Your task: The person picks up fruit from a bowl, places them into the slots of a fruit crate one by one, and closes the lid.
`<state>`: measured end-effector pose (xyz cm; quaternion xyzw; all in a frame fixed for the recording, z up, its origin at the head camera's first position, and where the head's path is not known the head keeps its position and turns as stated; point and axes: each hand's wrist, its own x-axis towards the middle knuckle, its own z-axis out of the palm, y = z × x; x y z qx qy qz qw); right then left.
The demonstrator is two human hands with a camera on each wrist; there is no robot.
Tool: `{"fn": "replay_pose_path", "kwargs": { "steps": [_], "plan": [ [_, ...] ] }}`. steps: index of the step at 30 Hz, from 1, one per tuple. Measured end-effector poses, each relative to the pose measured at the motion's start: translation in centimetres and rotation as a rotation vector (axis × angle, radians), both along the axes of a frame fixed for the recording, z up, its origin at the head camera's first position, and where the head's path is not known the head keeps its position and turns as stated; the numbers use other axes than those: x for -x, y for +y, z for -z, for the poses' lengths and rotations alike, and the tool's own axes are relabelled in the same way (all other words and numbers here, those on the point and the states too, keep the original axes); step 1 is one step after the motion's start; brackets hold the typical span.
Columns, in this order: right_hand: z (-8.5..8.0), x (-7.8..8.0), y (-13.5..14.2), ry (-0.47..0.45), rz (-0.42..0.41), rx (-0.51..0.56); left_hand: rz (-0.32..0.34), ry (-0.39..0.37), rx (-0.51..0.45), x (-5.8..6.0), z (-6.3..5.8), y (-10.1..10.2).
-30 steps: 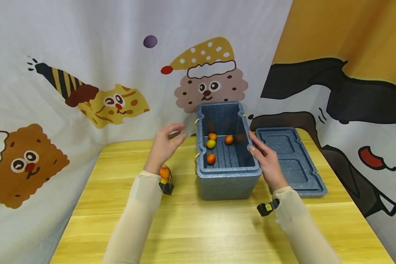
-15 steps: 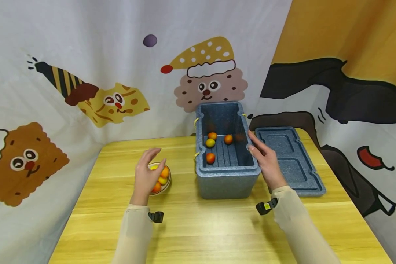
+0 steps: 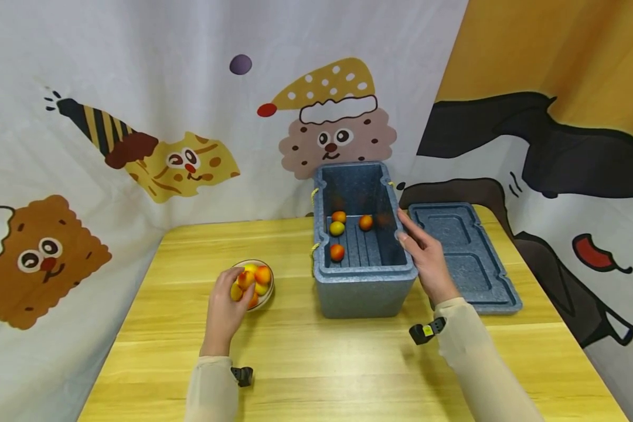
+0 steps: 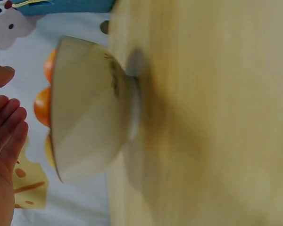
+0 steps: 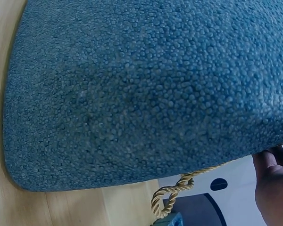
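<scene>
In the head view my left hand (image 3: 228, 308) is at a bowl (image 3: 266, 299) of small round orange and yellow fruits. Its thumb and fingers are apart around an orange fruit (image 3: 245, 279) on top. The left wrist view shows the fingers (image 4: 9, 127) just above the bowl (image 4: 85, 113), nothing gripped between them. My right hand (image 3: 427, 261) holds the right rim of a blue-grey foam box (image 3: 366, 296), thumb at the rim and fingers along the outside. Inside the box lie several fruits, among them a yellow one (image 3: 337, 228). The right wrist view is mostly filled by the box wall (image 5: 146, 94).
The matching box lid (image 3: 466, 258) lies on the wooden table (image 3: 316, 369), right of the box. A yellow rope handle (image 5: 172, 193) hangs at the box's side. Behind the table hangs a white curtain (image 3: 190, 76) with cartoon prints.
My left hand has moved from beside the box, left and down, to the fruit bowl, and its fingers have come down over the fruits. My right hand and the box have stayed in place.
</scene>
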<state>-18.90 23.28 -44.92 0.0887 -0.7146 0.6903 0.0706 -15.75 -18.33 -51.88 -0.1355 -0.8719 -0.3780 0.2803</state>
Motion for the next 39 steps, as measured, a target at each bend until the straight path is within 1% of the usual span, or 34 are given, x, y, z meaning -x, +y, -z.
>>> {"fn": "replay_pose_path", "kwargs": {
  "steps": [5, 10, 14, 22, 26, 30, 35, 39],
  "plan": [
    [0.1, -0.1, 0.2, 0.0, -0.01, 0.027, -0.027, -0.033, 0.033, -0.6, 1.0, -0.2],
    [0.2, 0.0, 0.3, 0.001, -0.013, 0.026, -0.037, -0.031, 0.028, -0.7, 1.4, -0.1],
    [0.3, 0.0, 0.4, 0.006, -0.014, 0.024, -0.048, -0.041, 0.035, -0.5, 1.4, -0.1],
    [0.2, 0.0, 0.3, 0.013, -0.009, 0.024, -0.055, -0.087, 0.066, 0.1, 1.4, 0.1],
    [0.2, 0.0, 0.2, 0.02, -0.013, 0.03, -0.054, -0.095, 0.071, 0.5, 1.7, 0.1],
    [0.1, 0.1, 0.1, 0.022, -0.018, 0.036, -0.057, -0.102, 0.075, 0.6, 1.8, 0.1],
    [0.1, 0.0, 0.1, 0.019, -0.016, 0.044, -0.047, -0.087, 0.087, 0.6, 2.0, 0.0],
    [0.1, 0.1, 0.0, 0.013, -0.013, 0.041, -0.031, -0.03, 0.113, 0.5, 2.2, -0.2]
  ]
}}
